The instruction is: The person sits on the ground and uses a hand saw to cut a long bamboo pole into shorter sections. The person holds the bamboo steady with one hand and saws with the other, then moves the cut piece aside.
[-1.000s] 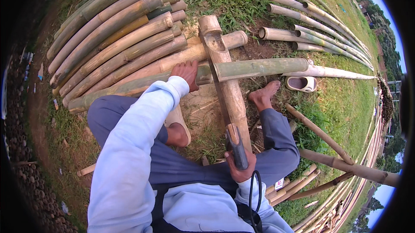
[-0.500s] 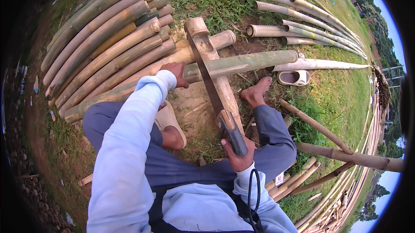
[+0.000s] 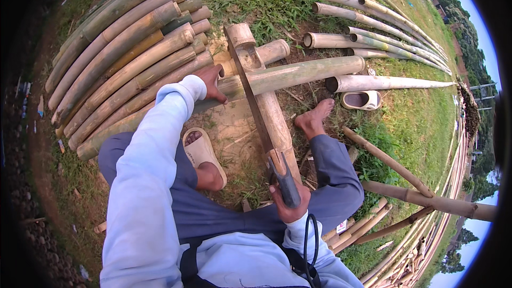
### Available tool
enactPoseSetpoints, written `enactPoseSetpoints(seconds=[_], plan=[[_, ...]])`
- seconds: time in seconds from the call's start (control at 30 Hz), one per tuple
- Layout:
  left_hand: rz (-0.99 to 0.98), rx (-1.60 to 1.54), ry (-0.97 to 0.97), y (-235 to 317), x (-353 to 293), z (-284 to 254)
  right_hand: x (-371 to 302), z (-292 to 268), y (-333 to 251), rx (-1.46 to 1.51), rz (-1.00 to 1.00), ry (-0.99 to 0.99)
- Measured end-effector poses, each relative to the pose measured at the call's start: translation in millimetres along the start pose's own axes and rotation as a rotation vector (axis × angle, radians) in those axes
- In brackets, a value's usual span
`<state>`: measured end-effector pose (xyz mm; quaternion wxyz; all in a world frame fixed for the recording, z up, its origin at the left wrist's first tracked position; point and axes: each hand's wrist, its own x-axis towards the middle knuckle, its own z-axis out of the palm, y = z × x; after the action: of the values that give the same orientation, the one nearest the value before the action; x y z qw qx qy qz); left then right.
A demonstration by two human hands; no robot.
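Observation:
My right hand (image 3: 290, 207) is closed round the dark grip of a handsaw (image 3: 255, 105). The saw's long blade slants away from me across a greenish bamboo pole (image 3: 304, 73). Left of the blade, my left hand (image 3: 209, 82) straddles that pole, thumb on the near side and fingers on the far side, partly hidden by the wrist. The pole lies crosswise over a thicker bamboo piece (image 3: 277, 120) with a notch cut into its far end. Whether the blade has cut into the pole I cannot tell.
Thick bamboo poles (image 3: 125, 34) are stacked at left; longer ones (image 3: 373, 20) lie at far right. A pale pole (image 3: 392, 82) rests beside a loose sandal (image 3: 361, 99). My left foot wears a sandal (image 3: 205, 152); my right foot (image 3: 316, 117) is bare. A bamboo frame (image 3: 426, 198) stands right.
The saw handle and my right hand have come back toward my body. My left hand has shifted a little away and left, its grip looser. More of my left sandal shows.

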<state>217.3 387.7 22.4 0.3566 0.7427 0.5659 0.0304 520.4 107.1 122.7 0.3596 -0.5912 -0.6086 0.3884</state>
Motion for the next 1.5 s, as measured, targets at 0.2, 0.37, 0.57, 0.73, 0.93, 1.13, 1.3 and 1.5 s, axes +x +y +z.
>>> enactPoseSetpoints(seconds=[0.2,0.37,0.57,0.73,0.93,1.13,1.3,1.5], plan=[[-0.038,0.092,0.097,5.8,-16.0,-3.1,6.3,5.6,5.0,-0.016,-0.028,-0.024],[-0.042,0.157,0.193,-3.1,-20.3,12.6,9.0,7.2,3.5,0.001,-0.038,-0.035],[-0.012,0.16,0.289,-9.4,-22.1,24.7,8.1,12.7,6.3,-0.022,-0.021,-0.059],[-0.055,0.33,0.228,24.2,-36.9,15.0,8.5,13.5,4.8,-0.006,0.006,-0.069],[-0.124,0.31,0.149,12.9,-26.7,20.4,13.7,17.7,-3.1,-0.061,-0.033,-0.046],[-0.099,0.304,0.177,15.2,-27.3,20.2,11.9,17.9,-4.6,-0.036,0.023,-0.064],[-0.116,0.319,0.13,17.6,-21.2,18.9,19.0,22.8,-16.3,0.016,0.057,-0.045],[-0.094,0.319,0.123,8.6,-23.2,16.9,6.2,18.8,-8.6,0.025,0.058,-0.055]])
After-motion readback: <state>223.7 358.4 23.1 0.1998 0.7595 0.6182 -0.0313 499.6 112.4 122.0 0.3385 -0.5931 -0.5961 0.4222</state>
